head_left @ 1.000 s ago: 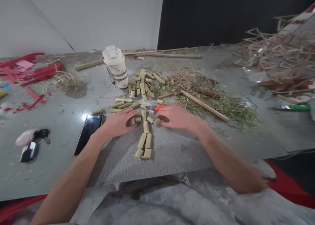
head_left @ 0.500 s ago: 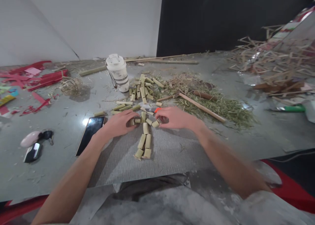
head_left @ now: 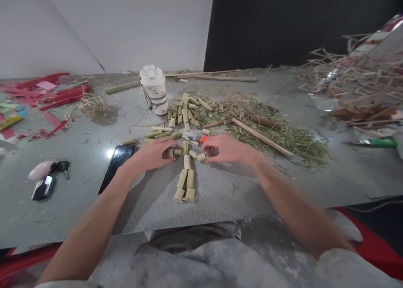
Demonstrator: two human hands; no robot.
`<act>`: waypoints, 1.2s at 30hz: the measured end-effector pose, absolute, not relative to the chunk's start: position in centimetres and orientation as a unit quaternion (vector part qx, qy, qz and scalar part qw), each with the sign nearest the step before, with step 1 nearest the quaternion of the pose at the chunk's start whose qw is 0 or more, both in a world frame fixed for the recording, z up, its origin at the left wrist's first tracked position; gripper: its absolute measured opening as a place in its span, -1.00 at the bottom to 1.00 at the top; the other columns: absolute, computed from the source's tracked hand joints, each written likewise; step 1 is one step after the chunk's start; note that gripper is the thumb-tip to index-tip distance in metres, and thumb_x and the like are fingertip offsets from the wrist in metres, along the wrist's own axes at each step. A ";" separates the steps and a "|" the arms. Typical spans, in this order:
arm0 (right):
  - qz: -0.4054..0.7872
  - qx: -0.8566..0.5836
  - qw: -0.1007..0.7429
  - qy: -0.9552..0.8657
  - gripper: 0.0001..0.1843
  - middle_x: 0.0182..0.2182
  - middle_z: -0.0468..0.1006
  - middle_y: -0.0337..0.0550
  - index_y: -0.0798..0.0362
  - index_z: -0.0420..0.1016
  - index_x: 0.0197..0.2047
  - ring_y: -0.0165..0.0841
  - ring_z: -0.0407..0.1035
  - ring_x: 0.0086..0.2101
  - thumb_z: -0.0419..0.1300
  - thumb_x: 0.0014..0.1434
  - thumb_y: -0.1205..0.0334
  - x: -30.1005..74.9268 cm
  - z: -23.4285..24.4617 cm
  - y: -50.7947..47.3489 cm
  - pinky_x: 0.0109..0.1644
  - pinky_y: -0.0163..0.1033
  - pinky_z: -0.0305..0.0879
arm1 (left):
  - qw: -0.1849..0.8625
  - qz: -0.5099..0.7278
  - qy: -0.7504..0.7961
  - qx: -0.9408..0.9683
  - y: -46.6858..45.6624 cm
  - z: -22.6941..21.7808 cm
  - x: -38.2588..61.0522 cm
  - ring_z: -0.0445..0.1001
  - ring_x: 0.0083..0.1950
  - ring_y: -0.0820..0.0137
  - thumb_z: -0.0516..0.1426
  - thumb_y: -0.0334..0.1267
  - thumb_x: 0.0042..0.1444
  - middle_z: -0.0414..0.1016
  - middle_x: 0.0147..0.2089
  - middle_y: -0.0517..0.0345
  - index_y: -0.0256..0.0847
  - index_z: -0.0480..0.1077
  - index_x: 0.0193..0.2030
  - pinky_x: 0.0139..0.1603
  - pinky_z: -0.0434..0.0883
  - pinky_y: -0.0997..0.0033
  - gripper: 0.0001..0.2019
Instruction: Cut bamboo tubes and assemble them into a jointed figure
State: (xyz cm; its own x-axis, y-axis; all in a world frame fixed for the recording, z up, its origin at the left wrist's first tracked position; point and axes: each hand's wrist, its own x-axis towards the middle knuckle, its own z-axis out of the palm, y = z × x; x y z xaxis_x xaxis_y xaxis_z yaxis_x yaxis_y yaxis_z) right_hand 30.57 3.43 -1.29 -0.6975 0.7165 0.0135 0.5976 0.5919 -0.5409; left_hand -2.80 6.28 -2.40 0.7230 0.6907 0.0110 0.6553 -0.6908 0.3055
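Note:
Short cut bamboo segments (head_left: 186, 178) lie laid out in a figure-like shape on a grey mat (head_left: 220, 195) before me. My left hand (head_left: 153, 153) rests palm down at the figure's left side, fingertips closed over a small bamboo piece (head_left: 170, 153). My right hand (head_left: 227, 148) is curled at the right side, fingertips touching another small bamboo piece (head_left: 201, 156). An orange-handled knife (head_left: 201, 138) lies just beyond my right fingers. A pile of further bamboo segments (head_left: 184, 109) sits behind the hands.
A white lidded cup (head_left: 155, 89) stands at the back. A phone (head_left: 116, 161) lies left of my left hand, keys with a pink fob (head_left: 47, 175) farther left. Bamboo shavings and long sticks (head_left: 261, 130) spread to the right; red paper scraps (head_left: 47, 97) far left.
The camera view shifted slightly. Both hands stay at the figure's upper part, making only small adjustments to the little pieces.

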 end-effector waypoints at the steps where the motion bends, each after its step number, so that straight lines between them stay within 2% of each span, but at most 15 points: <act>1: 0.259 -0.373 0.113 -0.884 -0.69 -0.27 0.64 -0.18 -0.01 0.59 -0.12 -0.30 0.47 -0.30 0.42 0.31 -0.08 30.6 -1.3 3.5 -0.20 -0.20 0.25 | 0.145 0.059 0.364 0.918 6.4 -2.3 -2.9 0.61 0.10 0.08 0.26 -0.07 0.33 0.63 0.18 -0.03 -0.04 0.47 0.31 0.03 0.50 0.17 -0.56; 4: 0.255 -0.378 0.107 -0.883 -0.67 -0.27 0.64 -0.17 -0.01 0.60 -0.12 -0.29 0.47 -0.30 0.44 0.30 -0.10 30.6 -1.3 3.5 -0.19 -0.19 0.22 | 0.156 0.053 0.355 0.920 6.6 -2.0 -3.4 0.61 0.01 0.13 0.28 -0.07 0.31 0.64 0.12 0.02 -0.01 0.47 0.31 -0.05 0.46 0.23 -0.55; 8: 0.246 -0.382 0.103 -0.885 -0.68 -0.25 0.65 -0.18 -0.01 0.60 -0.15 -0.27 0.46 -0.26 0.47 0.27 -0.07 30.5 -1.3 3.6 -0.15 -0.19 0.19 | 0.164 0.053 0.347 0.922 6.9 -2.0 -3.8 0.59 0.05 0.12 0.30 -0.10 0.29 0.64 0.09 0.03 0.01 0.47 0.31 -0.01 0.44 0.22 -0.53; 11: 0.246 -0.382 0.100 -0.885 -0.72 -0.25 0.66 -0.18 -0.01 0.61 -0.19 -0.28 0.47 -0.26 0.45 0.29 -0.04 30.5 -1.2 3.6 -0.16 -0.20 0.19 | 0.166 0.054 0.344 0.923 7.0 -2.1 -3.9 0.59 0.00 0.14 0.31 -0.09 0.29 0.64 0.04 0.05 0.01 0.48 0.31 -0.03 0.43 0.22 -0.54; 18: 0.237 -0.383 0.102 -0.887 -0.92 -0.22 0.69 -0.17 0.00 0.62 -0.17 -0.31 0.51 -0.26 0.34 0.34 0.19 30.5 -1.1 3.6 -0.15 -0.22 0.23 | 0.168 0.054 0.346 0.922 7.0 -2.1 -3.9 0.58 -0.06 0.16 0.30 -0.05 0.30 0.62 -0.01 0.05 0.00 0.49 0.31 -0.08 0.43 0.23 -0.53; 22: 0.218 -0.391 0.116 -0.887 -0.85 -0.16 0.72 -0.11 0.00 0.63 -0.11 -0.27 0.54 -0.20 0.21 0.42 0.24 30.5 -1.4 3.7 -0.12 -0.19 0.25 | 0.165 0.055 0.342 0.923 6.9 -1.9 -4.0 0.59 -0.05 0.15 0.30 -0.03 0.29 0.63 0.00 0.07 0.02 0.49 0.32 -0.06 0.44 0.23 -0.52; 27: 0.190 -0.407 0.142 -0.882 -0.75 -0.08 0.70 -0.03 0.02 0.62 -0.02 -0.22 0.52 -0.17 0.11 0.51 0.15 30.4 -1.9 3.8 -0.07 -0.13 0.30 | 0.160 0.051 0.344 0.924 6.7 -1.6 -4.0 0.61 -0.02 0.14 0.30 -0.06 0.29 0.64 0.01 0.08 0.03 0.47 0.33 -0.04 0.45 0.23 -0.52; 29: 0.191 -0.401 0.147 -0.884 -0.71 -0.03 0.69 -0.01 0.01 0.62 0.01 -0.18 0.52 -0.10 0.18 0.51 0.02 30.2 -2.0 3.6 -0.02 -0.09 0.35 | 0.157 0.047 0.346 0.924 6.6 -1.5 -3.9 0.61 -0.02 0.12 0.30 -0.07 0.29 0.65 0.01 0.07 0.01 0.48 0.31 -0.04 0.44 0.22 -0.54; 32: 0.194 -0.392 0.143 -0.888 -0.55 0.05 0.66 0.02 -0.01 0.63 0.08 -0.08 0.52 0.03 0.32 0.41 -0.21 29.4 -2.2 3.2 0.08 -0.01 0.41 | 0.154 0.041 0.352 0.922 6.5 -1.5 -3.7 0.62 -0.03 0.10 0.29 0.00 0.32 0.67 0.00 0.06 0.00 0.49 0.29 -0.05 0.44 0.21 -0.56; 34: 0.191 -0.393 0.141 -0.889 -0.48 0.11 0.64 0.05 -0.03 0.61 0.15 -0.02 0.51 0.10 0.36 0.36 -0.25 28.7 -2.5 2.9 0.14 0.05 0.43 | 0.149 0.042 0.358 0.921 6.3 -1.6 -3.4 0.62 -0.03 0.09 0.26 0.06 0.35 0.68 0.00 0.04 -0.01 0.48 0.30 -0.07 0.45 0.21 -0.55; 36: 0.186 -0.397 0.141 -0.888 -0.47 0.18 0.61 0.07 -0.04 0.58 0.21 0.01 0.49 0.15 0.36 0.37 -0.21 28.1 -2.8 2.7 0.18 0.08 0.43 | 0.139 0.049 0.365 0.919 6.1 -1.8 -3.1 0.62 -0.01 0.07 0.22 0.08 0.39 0.67 0.02 0.00 -0.05 0.47 0.31 -0.06 0.46 0.20 -0.55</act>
State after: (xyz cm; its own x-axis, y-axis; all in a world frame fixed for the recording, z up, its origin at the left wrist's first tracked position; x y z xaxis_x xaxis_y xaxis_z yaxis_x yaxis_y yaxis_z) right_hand 28.11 2.65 -2.84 -0.6458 0.7566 0.1024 0.6519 0.6163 -0.4418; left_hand -3.05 6.09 -1.79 0.7282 0.6853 -0.0127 0.6582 -0.6941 0.2916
